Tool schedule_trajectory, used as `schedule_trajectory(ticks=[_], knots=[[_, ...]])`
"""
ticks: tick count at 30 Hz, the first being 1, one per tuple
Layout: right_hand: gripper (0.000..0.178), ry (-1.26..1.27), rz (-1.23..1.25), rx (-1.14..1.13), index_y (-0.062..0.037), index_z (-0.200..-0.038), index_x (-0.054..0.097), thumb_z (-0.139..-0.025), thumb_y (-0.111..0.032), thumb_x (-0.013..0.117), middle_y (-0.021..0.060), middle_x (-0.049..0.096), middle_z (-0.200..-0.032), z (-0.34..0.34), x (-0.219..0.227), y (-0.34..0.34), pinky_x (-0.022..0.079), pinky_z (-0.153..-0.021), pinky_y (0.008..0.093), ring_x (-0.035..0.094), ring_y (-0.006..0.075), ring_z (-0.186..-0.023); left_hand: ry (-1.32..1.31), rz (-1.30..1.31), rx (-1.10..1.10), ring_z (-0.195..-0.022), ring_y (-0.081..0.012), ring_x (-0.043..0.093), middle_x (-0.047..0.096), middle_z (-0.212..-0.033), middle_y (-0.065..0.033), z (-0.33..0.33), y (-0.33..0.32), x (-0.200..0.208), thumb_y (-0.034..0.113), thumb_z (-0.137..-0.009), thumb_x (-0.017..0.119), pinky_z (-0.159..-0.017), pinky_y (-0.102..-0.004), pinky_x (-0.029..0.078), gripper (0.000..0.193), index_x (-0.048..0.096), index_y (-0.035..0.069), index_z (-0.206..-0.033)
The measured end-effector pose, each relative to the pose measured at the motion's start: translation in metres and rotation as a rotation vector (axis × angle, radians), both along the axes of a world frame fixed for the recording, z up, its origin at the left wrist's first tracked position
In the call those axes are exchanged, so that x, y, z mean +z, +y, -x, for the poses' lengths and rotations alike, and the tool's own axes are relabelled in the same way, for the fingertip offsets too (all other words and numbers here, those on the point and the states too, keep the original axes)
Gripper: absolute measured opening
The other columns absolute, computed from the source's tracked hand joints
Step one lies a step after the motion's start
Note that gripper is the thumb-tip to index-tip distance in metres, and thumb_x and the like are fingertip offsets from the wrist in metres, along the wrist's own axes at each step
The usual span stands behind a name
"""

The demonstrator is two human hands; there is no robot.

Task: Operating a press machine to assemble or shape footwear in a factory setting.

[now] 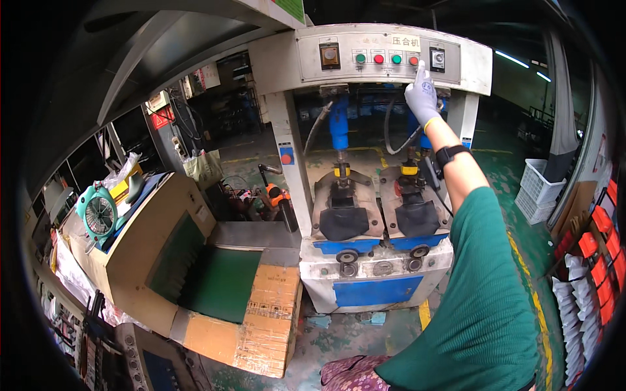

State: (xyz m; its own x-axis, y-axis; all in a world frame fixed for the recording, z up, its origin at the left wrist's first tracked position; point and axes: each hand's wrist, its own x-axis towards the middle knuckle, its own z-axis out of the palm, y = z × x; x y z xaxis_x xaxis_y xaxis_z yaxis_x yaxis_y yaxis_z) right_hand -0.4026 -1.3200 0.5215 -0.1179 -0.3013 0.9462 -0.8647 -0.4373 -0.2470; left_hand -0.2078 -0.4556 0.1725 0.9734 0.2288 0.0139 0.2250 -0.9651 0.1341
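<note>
My right hand (422,94), in a pale grey work glove, reaches up to the control panel (469,62) of a white press machine. One finger is stretched out, its tip at the right-hand red button (413,61); whether it touches is hard to tell. Nothing shows in the hand, and its other fingers look folded. Below stand two press stations with blue cylinders (338,124). A black pad (343,223) lies on the left station and another black pad (418,218) on the right one. My left hand is out of view.
Left of the press is a machine with a green belt (222,283) and a cardboard sheet (267,319) at its edge. A teal fan (99,215) sits on top. White crates (540,186) and a rack of orange bins (600,260) stand on the right.
</note>
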Motion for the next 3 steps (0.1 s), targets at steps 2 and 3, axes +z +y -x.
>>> schedule_trajectory(ticks=[2, 3], knots=[[0.071, 0.02, -0.117, -0.035, -0.004, -0.149, 0.027, -0.084, -0.011, 0.054, 0.0206, 0.052, -0.131, -0.012, 0.003, -0.016, 0.044, -0.1, 0.0463, 0.052, 0.038, -0.121, -0.148, -0.278, -0.05, -0.124, -0.0405, 0.05, 0.055, -0.128, -0.03, 0.003, 0.042, -0.052, 0.043, -0.089, 0.058, -0.108, -0.0448, 0.035, 0.064, 0.054, -0.009, -0.126], [0.072, 0.031, -0.14, -0.025, -0.0043, -0.15, 0.027, -0.084, -0.012, 0.054, 0.0201, 0.052, -0.132, -0.016, 0.002, -0.022, 0.043, -0.101, 0.0459, 0.052, 0.0373, -0.122, -0.145, -0.277, -0.04, -0.124, -0.0405, 0.05, 0.055, -0.128, -0.03, 0.003, 0.042, -0.057, 0.043, -0.089, 0.058, -0.108, -0.0448, 0.035, 0.064, 0.054, -0.009, -0.126]])
